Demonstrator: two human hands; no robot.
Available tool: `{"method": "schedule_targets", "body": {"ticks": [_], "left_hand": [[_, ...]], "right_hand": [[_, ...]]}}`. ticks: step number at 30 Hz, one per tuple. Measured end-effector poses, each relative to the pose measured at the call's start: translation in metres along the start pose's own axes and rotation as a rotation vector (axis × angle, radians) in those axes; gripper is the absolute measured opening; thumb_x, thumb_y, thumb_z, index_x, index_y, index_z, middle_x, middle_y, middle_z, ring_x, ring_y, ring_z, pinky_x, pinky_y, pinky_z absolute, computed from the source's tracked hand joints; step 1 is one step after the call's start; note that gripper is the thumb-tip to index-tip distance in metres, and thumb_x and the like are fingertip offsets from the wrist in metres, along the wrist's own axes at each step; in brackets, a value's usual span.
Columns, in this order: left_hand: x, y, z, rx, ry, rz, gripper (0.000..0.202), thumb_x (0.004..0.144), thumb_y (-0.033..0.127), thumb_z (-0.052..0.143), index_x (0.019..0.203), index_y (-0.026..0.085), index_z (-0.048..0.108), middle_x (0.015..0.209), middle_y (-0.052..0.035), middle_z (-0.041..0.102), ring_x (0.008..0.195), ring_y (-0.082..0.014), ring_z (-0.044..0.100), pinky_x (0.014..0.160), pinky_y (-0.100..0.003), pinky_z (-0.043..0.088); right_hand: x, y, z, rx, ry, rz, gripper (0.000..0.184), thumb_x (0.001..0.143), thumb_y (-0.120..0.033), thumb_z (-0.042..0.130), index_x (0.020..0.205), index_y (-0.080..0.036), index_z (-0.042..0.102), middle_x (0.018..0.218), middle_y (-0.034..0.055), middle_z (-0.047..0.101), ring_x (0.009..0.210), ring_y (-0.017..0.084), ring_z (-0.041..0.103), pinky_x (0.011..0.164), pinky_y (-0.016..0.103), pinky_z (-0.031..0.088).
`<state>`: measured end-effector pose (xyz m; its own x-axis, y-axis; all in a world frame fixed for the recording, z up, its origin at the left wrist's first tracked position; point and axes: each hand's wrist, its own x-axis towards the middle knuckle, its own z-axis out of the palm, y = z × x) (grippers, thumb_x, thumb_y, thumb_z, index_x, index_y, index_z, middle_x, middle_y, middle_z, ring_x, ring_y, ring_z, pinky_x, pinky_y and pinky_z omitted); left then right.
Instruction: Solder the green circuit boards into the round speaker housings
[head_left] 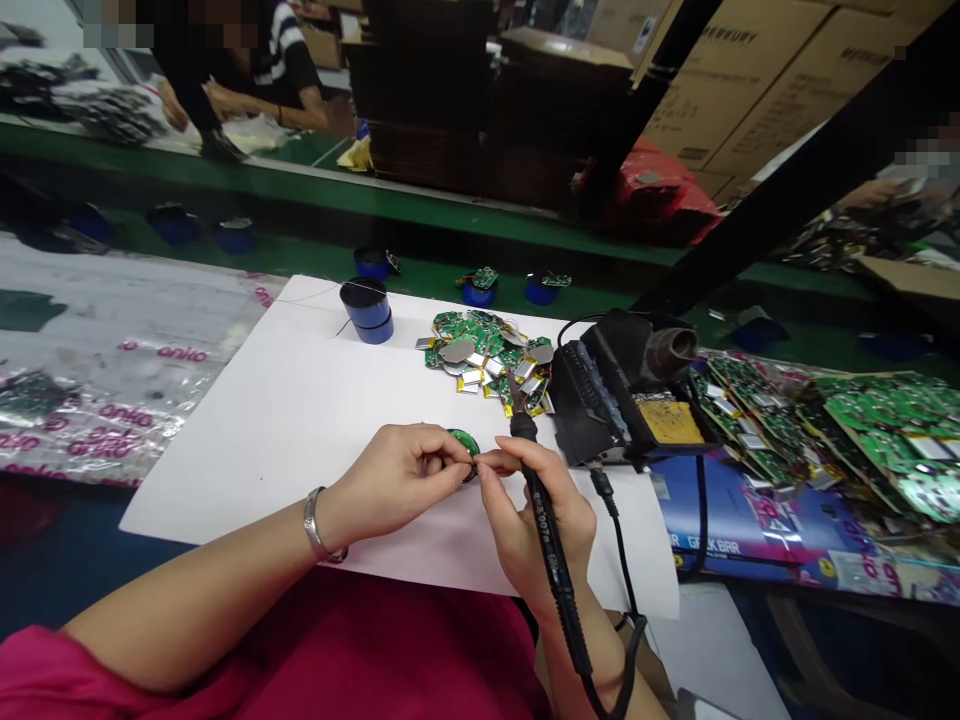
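Observation:
A soldering iron [551, 550] with a black handle lies across my right hand [544, 505], its tip pointing up toward the heap of boards. The thumb and index finger of that same hand pinch close to a small round green circuit board [466, 441]. My left hand [390, 482] meets it from the other side, thumb and fingertips pressed together at the board's edge. Whatever is between the left fingertips is too small to make out. The board's lower part is hidden behind the fingers.
A heap of green boards with silver battery cells [487, 350] lies beyond my hands. Blue cylinders [367, 310] stand on the white sheet [300, 420]. At right are a black soldering stand [600, 390] with a yellow sponge [670, 420], a cable and stacked boards [885, 420]. A co-worker sits across.

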<state>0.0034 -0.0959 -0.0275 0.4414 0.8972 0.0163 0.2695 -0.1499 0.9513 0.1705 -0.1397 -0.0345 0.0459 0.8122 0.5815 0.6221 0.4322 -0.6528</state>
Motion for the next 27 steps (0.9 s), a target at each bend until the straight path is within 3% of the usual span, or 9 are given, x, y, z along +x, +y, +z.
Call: {"method": "schedule_targets", "body": {"ticks": [13, 27], "left_hand": [[-0.001, 0.0018, -0.0028, -0.058, -0.029, -0.021, 0.017, 0.085, 0.028, 0.061, 0.087, 0.017, 0.074, 0.079, -0.003, 0.07, 0.069, -0.0136, 0.057, 0.062, -0.024, 0.045], [0.0007, 0.0016, -0.0023, -0.01, -0.025, -0.005, 0.018, 0.088, 0.032, 0.062, 0.088, 0.018, 0.073, 0.078, -0.0019, 0.07, 0.072, -0.0139, 0.057, 0.061, -0.023, 0.042]], "right_hand": [[-0.0009, -0.0013, 0.002, 0.037, 0.044, 0.096, 0.027, 0.084, -0.014, 0.066, 0.109, -0.023, 0.061, 0.082, -0.0013, 0.072, 0.067, 0.013, 0.069, 0.063, 0.025, 0.057], [-0.0029, -0.0029, 0.0017, 0.006, 0.056, 0.086, 0.027, 0.083, -0.013, 0.064, 0.109, -0.023, 0.061, 0.08, -0.0016, 0.071, 0.066, 0.013, 0.068, 0.06, 0.025, 0.057]]}}
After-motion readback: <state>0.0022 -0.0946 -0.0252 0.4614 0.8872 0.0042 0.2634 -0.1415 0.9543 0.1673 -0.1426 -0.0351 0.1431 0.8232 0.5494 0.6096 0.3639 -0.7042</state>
